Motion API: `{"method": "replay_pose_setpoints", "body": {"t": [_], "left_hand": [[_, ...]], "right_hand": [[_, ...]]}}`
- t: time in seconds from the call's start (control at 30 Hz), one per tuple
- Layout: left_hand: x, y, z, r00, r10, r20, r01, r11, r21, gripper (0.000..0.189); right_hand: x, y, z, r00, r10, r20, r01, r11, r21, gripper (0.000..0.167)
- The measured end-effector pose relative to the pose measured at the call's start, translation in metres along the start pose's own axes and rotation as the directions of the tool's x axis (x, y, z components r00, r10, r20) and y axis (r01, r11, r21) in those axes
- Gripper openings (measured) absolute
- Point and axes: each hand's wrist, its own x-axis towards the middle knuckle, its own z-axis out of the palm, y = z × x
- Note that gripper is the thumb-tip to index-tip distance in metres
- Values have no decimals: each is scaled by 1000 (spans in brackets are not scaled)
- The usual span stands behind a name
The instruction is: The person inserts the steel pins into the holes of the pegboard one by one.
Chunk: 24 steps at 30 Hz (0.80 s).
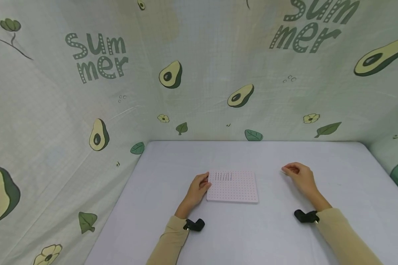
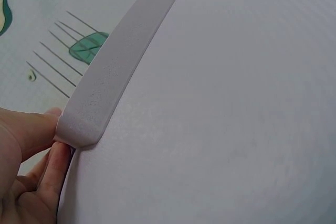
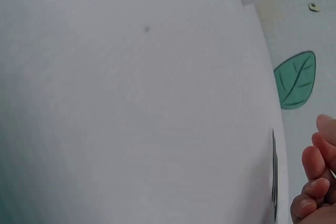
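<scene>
A pale pegboard (image 1: pixel 245 189) with a grid of small holes lies on the table. Several thin dark pins (image 1: pixel 223 176) stand in a row near its upper left; the left wrist view shows the pins (image 2: pixel 55 69) jutting from the board's far side. My left hand (image 1: pixel 195 189) pinches the board's left edge, thumb on one face and fingers at the other. Off to the right, my right hand (image 1: pixel 300 178) hovers with bent fingers and thumb near the index finger; nothing shows between them. Close to it in the right wrist view lie thin dark pins (image 3: pixel 274 177).
The white table (image 1: pixel 252 235) ends at a back wall of cloth (image 1: pixel 205 48) printed with avocados and leaves. A black wrist camera (image 1: pixel 195 225) is strapped to the left wrist, and another black camera (image 1: pixel 305 216) to the right.
</scene>
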Motion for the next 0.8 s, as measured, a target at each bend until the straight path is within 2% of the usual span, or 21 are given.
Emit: {"method": "replay_pose_setpoints", "body": {"t": [0.23, 0.6, 0.7, 0.8], "left_hand": [[-1, 3, 0, 1000, -7, 9, 7, 1000, -7, 45], [-3, 2, -1, 1000, -11, 9, 11, 1000, 3, 45], [-2, -1, -1, 1000, -12, 11, 12, 1000, 5, 45], [3, -16, 3, 1000, -9, 2, 9, 1000, 6, 45]], "right_hand": [[-1, 0, -1, 999, 25, -32, -27, 998, -56, 27], [-4, 7, 0, 998, 10, -62, -16, 996, -84, 22], [-5, 9, 1, 998, 22, -52, -26, 997, -72, 24], [-4, 10, 0, 998, 42, -40, -45, 997, -61, 26]]}}
